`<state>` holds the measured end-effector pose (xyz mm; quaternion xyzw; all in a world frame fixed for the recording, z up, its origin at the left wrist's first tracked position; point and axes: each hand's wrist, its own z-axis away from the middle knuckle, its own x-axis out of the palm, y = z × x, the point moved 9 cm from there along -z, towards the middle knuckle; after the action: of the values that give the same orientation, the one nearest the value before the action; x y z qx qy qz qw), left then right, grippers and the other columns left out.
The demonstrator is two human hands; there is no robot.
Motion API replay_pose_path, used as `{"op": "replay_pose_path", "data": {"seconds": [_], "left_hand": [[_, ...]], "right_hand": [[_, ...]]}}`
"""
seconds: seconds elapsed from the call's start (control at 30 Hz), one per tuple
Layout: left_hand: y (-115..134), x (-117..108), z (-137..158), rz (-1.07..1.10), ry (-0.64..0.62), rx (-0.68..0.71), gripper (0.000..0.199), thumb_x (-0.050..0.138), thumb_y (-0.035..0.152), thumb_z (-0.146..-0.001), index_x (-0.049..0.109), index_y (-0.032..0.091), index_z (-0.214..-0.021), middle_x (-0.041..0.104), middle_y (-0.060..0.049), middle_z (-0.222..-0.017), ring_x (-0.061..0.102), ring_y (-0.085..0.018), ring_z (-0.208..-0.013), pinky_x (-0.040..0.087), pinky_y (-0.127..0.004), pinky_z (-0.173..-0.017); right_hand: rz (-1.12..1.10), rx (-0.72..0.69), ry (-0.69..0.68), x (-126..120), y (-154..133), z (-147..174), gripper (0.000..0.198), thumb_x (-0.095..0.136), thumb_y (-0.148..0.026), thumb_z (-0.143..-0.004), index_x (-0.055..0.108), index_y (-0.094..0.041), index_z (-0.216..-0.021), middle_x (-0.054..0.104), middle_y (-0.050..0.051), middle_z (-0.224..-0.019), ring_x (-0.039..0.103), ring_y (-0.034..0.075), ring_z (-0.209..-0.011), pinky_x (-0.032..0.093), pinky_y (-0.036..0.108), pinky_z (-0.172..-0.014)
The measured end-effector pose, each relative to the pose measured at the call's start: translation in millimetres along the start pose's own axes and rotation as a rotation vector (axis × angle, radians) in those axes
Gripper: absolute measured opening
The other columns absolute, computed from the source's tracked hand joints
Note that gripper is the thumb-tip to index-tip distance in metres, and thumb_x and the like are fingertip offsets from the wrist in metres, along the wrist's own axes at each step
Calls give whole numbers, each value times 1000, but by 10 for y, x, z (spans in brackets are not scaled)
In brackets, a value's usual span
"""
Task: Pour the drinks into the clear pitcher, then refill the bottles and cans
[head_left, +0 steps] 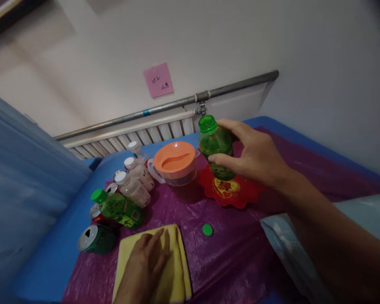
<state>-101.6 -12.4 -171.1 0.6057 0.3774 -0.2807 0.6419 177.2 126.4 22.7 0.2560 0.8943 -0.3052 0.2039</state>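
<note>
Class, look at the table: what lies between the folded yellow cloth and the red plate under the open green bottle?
In the head view, a loose green cap lies alone on the purple sheet, between the yellow cloth and the red plate.

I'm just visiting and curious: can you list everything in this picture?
open green bottle: 1, green, uncapped, over the red plate
red plate: 1, red, centre of table
green cap: 1, loose on the purple cover
pitcher: 1, clear, orange lid, left of plate
yellow cloth: 1, folded, near edge
capped green bottle: 1, lying at left
white-capped bottles: 3, pale, left
cans: about 3, left
pink note: 1, on wall
left hand: flat on cloth
right hand: gripping open bottle
</note>
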Motion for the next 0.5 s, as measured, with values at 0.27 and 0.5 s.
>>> {"op": "replay_pose_path", "data": {"seconds": [0.27, 0.5], "left_hand": [[224, -277, -860, 1204, 329, -448, 24, 65, 24, -84, 66, 21, -109, 69, -5, -109, 64, -14, -98, 48, -25, -85], [188, 467, -1407, 1443, 270, -699, 29, 57, 38, -91, 61, 14, -106, 64, -6, -98, 62, -15, -80, 55, -33, -70]], "right_hand": [[3, 46, 36, -65, 79, -29, 60, 69, -28, -70, 56, -19, -128, 68, 10, -123, 66, 30, -108, 54, 46, -92], [-19, 74, 11, -48, 129, -44, 60, 69, -28, -70, 55, -18, -128, 68, 10, -120, 66, 29, -107, 54, 44, -92]]}}
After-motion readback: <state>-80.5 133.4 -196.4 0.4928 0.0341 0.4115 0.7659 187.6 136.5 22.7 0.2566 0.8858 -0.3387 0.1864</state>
